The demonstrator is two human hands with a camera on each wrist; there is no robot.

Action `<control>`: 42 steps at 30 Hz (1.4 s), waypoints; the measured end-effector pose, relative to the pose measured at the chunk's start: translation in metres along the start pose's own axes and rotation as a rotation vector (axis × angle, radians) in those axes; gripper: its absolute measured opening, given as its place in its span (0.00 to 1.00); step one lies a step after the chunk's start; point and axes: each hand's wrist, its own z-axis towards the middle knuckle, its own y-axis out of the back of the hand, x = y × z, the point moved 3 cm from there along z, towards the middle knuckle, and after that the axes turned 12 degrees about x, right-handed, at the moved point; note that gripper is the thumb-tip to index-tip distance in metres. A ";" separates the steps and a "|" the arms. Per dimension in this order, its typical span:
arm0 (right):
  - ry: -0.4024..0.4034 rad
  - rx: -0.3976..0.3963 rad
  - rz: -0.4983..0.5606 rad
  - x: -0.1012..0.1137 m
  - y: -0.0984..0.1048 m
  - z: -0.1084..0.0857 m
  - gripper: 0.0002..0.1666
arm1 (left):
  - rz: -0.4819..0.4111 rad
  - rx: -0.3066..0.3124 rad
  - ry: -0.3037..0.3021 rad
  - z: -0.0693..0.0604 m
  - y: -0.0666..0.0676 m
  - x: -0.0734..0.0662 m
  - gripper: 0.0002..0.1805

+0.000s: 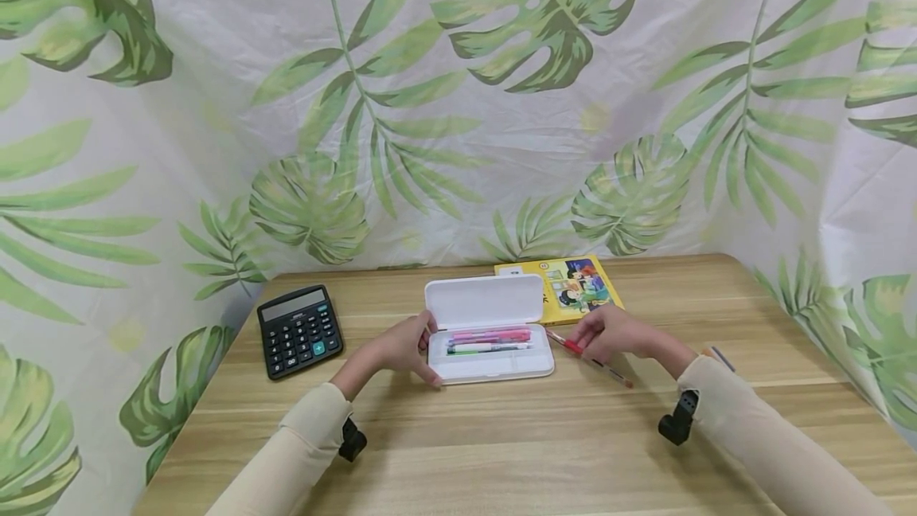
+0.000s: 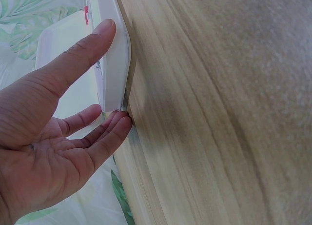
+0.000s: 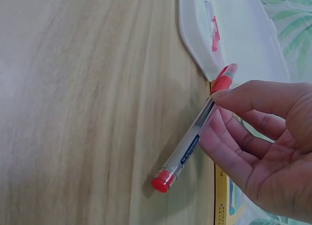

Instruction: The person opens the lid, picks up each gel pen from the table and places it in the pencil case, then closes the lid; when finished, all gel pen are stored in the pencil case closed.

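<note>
A white pencil case stands with its lid raised; pink pens and a white-and-green pen lie inside. My left hand holds the case by its left end. In the left wrist view its thumb presses the front wall and the other fingers touch the corner. Beside the right end, my right hand pinches a clear pen with a red cap between thumb and fingers. The pen slants, with its capped end by the case and its red tail pointing away.
To the left lies a black calculator. A yellow book with a cartoon cover sits behind the case, partly hidden by the lid. Behind the right wrist a small object is mostly covered. Leaf-printed cloth hangs beyond the wooden table.
</note>
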 end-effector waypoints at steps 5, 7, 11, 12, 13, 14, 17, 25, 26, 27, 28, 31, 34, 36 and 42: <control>0.051 0.010 0.024 0.003 0.000 0.002 0.17 | -0.002 -0.001 0.001 0.000 0.000 0.001 0.45; 0.067 0.017 0.033 0.005 0.000 0.003 0.17 | -0.004 -0.002 0.000 0.000 0.000 0.001 0.45; 0.095 0.011 0.019 0.010 0.000 0.007 0.17 | -0.006 -0.002 0.004 0.001 0.000 0.000 0.45; 0.095 0.007 0.014 0.011 0.000 0.008 0.17 | -0.006 -0.002 0.007 0.000 0.000 0.000 0.45; 0.098 0.002 0.005 0.013 0.000 0.010 0.17 | -0.006 -0.001 0.010 0.000 0.000 0.000 0.45; 0.101 -0.002 0.001 0.014 0.000 0.011 0.17 | -0.007 -0.001 0.012 0.000 0.000 0.000 0.45; 0.107 -0.007 -0.009 0.019 0.000 0.016 0.16 | -0.007 -0.002 0.015 0.001 0.000 0.000 0.45; 0.176 0.010 -0.030 0.040 -0.003 0.027 0.15 | -0.006 0.002 0.006 0.000 0.000 0.000 0.44; 0.175 0.010 -0.034 0.042 -0.004 0.029 0.15 | -0.007 0.003 -0.001 -0.001 0.000 -0.001 0.44; 0.183 0.010 -0.047 0.045 -0.004 0.030 0.14 | -0.009 0.004 -0.008 -0.001 0.001 -0.001 0.44; 0.185 0.010 -0.053 0.048 -0.005 0.032 0.14 | -0.010 0.004 -0.017 -0.002 0.000 -0.002 0.44; 0.205 0.015 -0.070 0.059 -0.007 0.036 0.13 | -0.015 0.002 -0.033 -0.002 0.001 -0.002 0.44; 0.231 0.026 -0.082 0.069 -0.009 0.041 0.13 | -0.015 -0.002 -0.035 -0.002 0.000 -0.002 0.44; 0.251 0.029 -0.089 0.075 -0.011 0.044 0.13 | -0.014 -0.002 -0.031 -0.002 0.000 -0.001 0.44; 0.281 0.022 -0.112 0.090 -0.015 0.059 0.13 | -0.015 -0.003 -0.014 -0.001 -0.001 0.000 0.44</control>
